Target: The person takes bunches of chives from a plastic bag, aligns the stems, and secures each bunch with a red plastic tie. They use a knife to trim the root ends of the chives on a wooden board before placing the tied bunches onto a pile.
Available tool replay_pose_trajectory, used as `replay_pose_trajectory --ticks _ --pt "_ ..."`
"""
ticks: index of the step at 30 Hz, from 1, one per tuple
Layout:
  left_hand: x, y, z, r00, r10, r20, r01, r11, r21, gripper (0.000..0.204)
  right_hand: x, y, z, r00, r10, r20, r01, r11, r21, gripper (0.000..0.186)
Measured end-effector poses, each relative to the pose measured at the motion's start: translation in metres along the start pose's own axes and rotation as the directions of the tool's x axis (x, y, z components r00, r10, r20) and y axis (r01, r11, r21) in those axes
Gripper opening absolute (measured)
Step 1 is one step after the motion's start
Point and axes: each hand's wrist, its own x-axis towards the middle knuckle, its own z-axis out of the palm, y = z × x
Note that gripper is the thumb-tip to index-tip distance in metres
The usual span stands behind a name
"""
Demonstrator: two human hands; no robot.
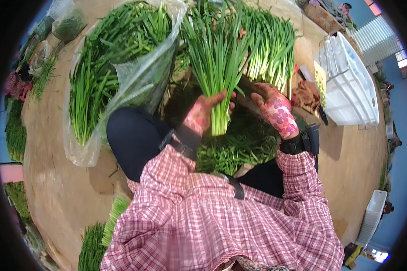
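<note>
- The bunch of long green leaves [217, 74] is upright before you, above the middle of your lap; its leaf tips, near the upper edge, mix with the greens behind, so their outline is difficult to follow.
- Your left hand [200, 114] is grasping this bunch around its pale lower stems; part of the fingers is hidden behind the stems.
- Your right hand [276, 108] is released, with fingers spread, near the bunch but apart from it; what lies directly under this palm, I cannot tell.
- Behind the bunch, to the right, is a row of laid greens [269, 54]; its left part is covered by the bunch.
- To the left there is a clear plastic bag [149, 74] full of similar leaves [92, 104]; its top is cut by the picture edge.
- Below your hands, loose greens [233, 156] lie in shadow, partly hidden by your hands and legs.
- On the right, a brown cloth [306, 95] lies crumpled near the white crates [348, 77]; the black object [323, 116] beside it is hard to identify.
- Any writing on the crates or on the carton [323, 18] at upper right is too small to read.
</note>
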Motion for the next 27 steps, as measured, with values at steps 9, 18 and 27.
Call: replay_pose_trajectory --ticks 9,18,27 --pt "0.018 -0.018 -0.006 0.975 -0.091 0.203 0.145 0.952 -0.271 0.061 -0.034 -0.02 0.041 0.814 0.279 0.51 -0.581 0.375 0.722 0.029" --pt "0.022 -0.031 -0.009 0.949 -0.03 0.313 0.184 0.859 -0.477 0.055 -0.048 -0.026 0.04 0.91 0.278 0.307 -0.413 0.55 0.726 0.015" --pt "0.024 -0.031 -0.008 0.96 -0.038 0.279 0.168 0.873 -0.458 0.044 -0.046 -0.007 0.037 0.835 0.479 0.27 -0.486 0.413 0.77 0.008"
